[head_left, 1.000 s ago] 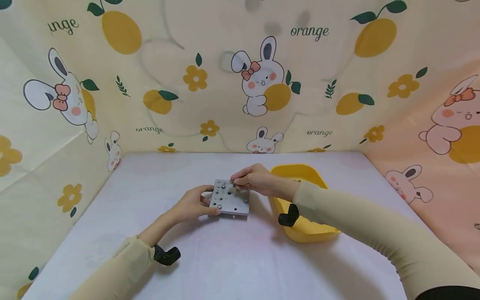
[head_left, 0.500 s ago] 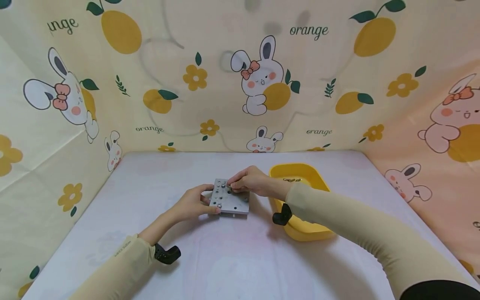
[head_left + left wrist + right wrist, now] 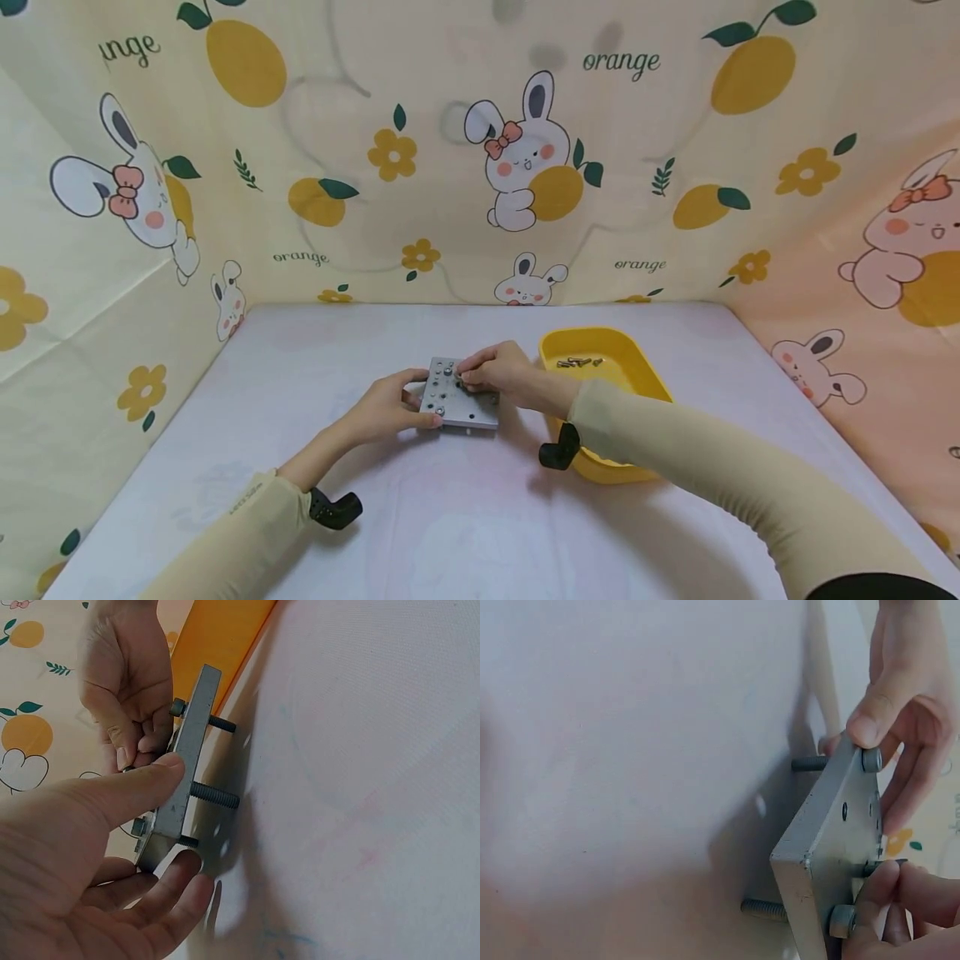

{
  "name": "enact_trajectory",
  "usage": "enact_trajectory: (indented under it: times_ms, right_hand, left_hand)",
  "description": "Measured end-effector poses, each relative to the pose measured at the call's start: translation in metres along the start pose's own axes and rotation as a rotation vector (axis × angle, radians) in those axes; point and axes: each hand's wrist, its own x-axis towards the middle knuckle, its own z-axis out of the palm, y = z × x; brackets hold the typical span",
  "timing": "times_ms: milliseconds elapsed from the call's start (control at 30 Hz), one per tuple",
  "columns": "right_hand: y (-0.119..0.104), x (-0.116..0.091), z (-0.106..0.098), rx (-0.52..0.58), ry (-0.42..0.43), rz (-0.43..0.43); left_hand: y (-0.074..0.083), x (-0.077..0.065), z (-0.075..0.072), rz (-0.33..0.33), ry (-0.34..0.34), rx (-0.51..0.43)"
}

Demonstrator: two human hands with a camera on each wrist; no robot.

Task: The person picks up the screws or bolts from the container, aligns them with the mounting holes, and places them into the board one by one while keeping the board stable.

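The left hand point(image 3: 386, 408) grips a metal plate point(image 3: 459, 407) by its left side, thumb at the near left corner and index finger at the far left one; the right hand point(image 3: 506, 371) reaches over the plate's far right part, thumb and fingertips pinching a small dark screw point(image 3: 874, 868) at its upper face; how deep that screw sits in its hole cannot be told; the plate lies around the middle of the white table point(image 3: 450, 517), its upper face dotted with holes and bolt heads, among them a thick one point(image 3: 842, 921) just beside the right fingers; threaded shafts point(image 3: 215, 796) jut from its underside, and whether they touch the table is unclear; to the right of the plate stands a yellow tray point(image 3: 633, 367), partly under the right forearm, with several loose screws point(image 3: 576, 362) in its far left part; beyond the table's far edge hangs a rabbit-and-orange printed cloth point(image 3: 450, 200).
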Motion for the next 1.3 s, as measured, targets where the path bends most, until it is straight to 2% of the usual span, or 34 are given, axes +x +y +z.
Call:
enact_trajectory:
  times_ms: [267, 433, 700, 867, 1033, 1300]
  right_hand:
    - [-0.002, 0.001, 0.001, 0.003, -0.037, 0.005]
    - [-0.004, 0.001, 0.001, -0.095, -0.059, -0.013]
    - [-0.005, -0.001, 0.008, -0.209, 0.034, -0.045]
    - [-0.007, -0.004, 0.005, -0.252, 0.044, -0.083]
    - [-0.018, -0.017, -0.017, -0.225, 0.017, -0.153]
    - [-0.035, -0.04, -0.089, -0.074, 0.097, -0.191]
  left_hand:
    - [0.0, 0.0, 0.0, -0.006, 0.002, -0.004]
    - [0.001, 0.0, 0.001, -0.009, 0.001, -0.004]
    - [0.003, -0.001, 0.001, -0.004, -0.003, -0.023]
    - [0.002, -0.003, 0.003, -0.021, 0.013, -0.036]
    - [-0.002, -0.005, 0.006, -0.009, 0.03, -0.058]
    - [-0.008, -0.007, 0.011, 0.02, 0.088, -0.114]
